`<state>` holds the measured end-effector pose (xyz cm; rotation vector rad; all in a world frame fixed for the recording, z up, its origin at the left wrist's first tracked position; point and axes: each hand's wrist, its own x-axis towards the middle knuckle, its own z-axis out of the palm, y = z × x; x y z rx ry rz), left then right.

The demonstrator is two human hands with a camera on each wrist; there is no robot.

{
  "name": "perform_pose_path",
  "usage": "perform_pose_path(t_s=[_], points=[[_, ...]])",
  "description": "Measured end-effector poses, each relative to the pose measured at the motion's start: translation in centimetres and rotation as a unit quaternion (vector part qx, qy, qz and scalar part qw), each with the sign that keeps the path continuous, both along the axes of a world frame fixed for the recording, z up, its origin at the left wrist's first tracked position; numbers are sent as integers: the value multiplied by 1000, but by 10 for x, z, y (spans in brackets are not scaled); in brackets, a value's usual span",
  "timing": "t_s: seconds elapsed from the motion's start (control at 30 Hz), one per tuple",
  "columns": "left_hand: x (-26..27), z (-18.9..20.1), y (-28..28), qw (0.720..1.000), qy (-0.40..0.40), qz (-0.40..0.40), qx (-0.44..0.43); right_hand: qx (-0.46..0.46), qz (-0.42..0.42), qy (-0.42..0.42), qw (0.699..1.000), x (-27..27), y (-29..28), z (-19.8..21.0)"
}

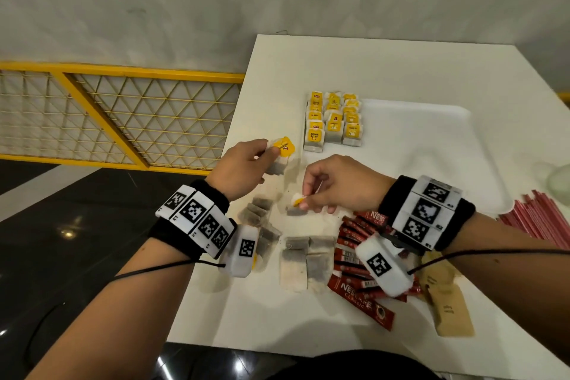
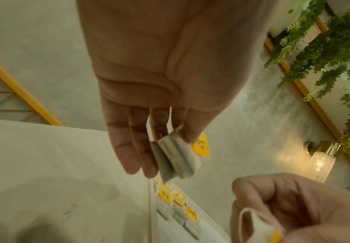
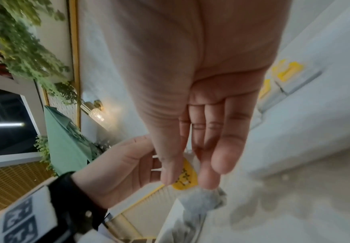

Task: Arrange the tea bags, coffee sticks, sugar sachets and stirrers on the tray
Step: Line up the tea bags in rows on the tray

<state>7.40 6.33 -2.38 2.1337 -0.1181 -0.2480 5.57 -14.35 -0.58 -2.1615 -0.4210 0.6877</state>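
Observation:
My left hand point(image 1: 269, 152) pinches a tea bag point(image 2: 174, 158) with a yellow tag point(image 1: 286, 147) above the table's left side, just left of the tray. My right hand point(image 1: 304, 202) pinches another tea bag point(image 1: 295, 206) by its yellow tag point(image 3: 185, 178); the bag hangs low over the table. On the white tray point(image 1: 425, 139), three columns of yellow-tagged tea bags point(image 1: 333, 118) fill the left end. Loose tea bags point(image 1: 297, 262), red coffee sticks point(image 1: 359, 259), brown sugar sachets point(image 1: 447, 305) and red stirrers point(image 1: 539, 220) lie on the table near me.
The white table point(image 1: 401, 65) ends at its left edge beside my left wrist, with dark floor below. A yellow mesh railing point(image 1: 123, 120) stands to the left. A pale glass object point(image 1: 559, 179) sits at the far right. The tray's middle and right hold nothing.

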Motion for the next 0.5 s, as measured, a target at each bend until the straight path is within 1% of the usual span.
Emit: perform_pose_path(t_s=[0.1,0.23,0.4,0.5], points=[[13,3,-8,999,-46,5,13,19,-41,-23,999,12,-20,12],[28,6,-22,997,-73,28,24,-17,-70,-82,994,33,-42,14],[46,-1,-34,995,-86,40,12,-55,-82,-79,992,52,-45,-3],[52,-3,-41,995,-84,50,29,-78,-124,-97,984,73,-48,-20]])
